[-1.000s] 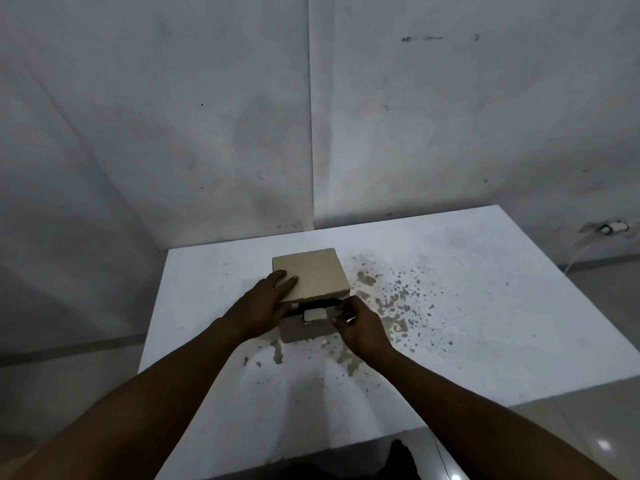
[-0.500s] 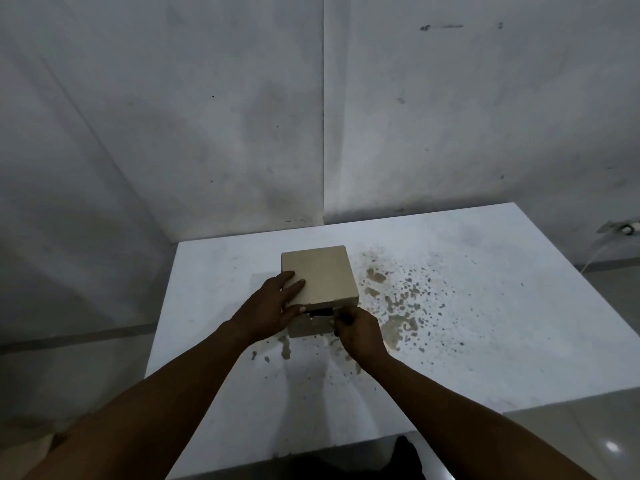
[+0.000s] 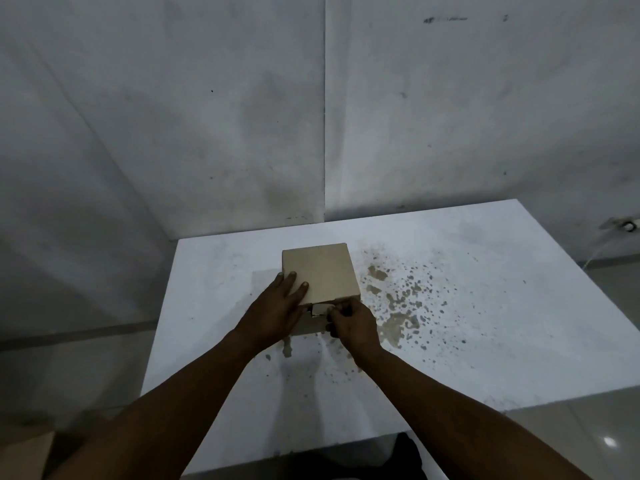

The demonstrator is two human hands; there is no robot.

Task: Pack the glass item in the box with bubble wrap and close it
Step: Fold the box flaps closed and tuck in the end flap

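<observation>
A small brown cardboard box (image 3: 323, 271) stands on the white table (image 3: 485, 306), its lid lowered almost flat. My left hand (image 3: 277, 306) lies on the lid's near left corner with fingers straight, pressing it down. My right hand (image 3: 353, 323) is at the box's front edge, fingers curled, pinching the lid's front tuck flap (image 3: 319, 309) at the narrow gap. The glass item and the bubble wrap are hidden inside the box.
Brown stains and speckles (image 3: 398, 306) cover the table to the right of the box. Grey walls meet in a corner behind the table. A wall socket (image 3: 628, 226) with a cable sits at the far right.
The lid has come down over the box: the dark gap at the front has shrunk to a slit. My right hand has moved closer to the front flap.
</observation>
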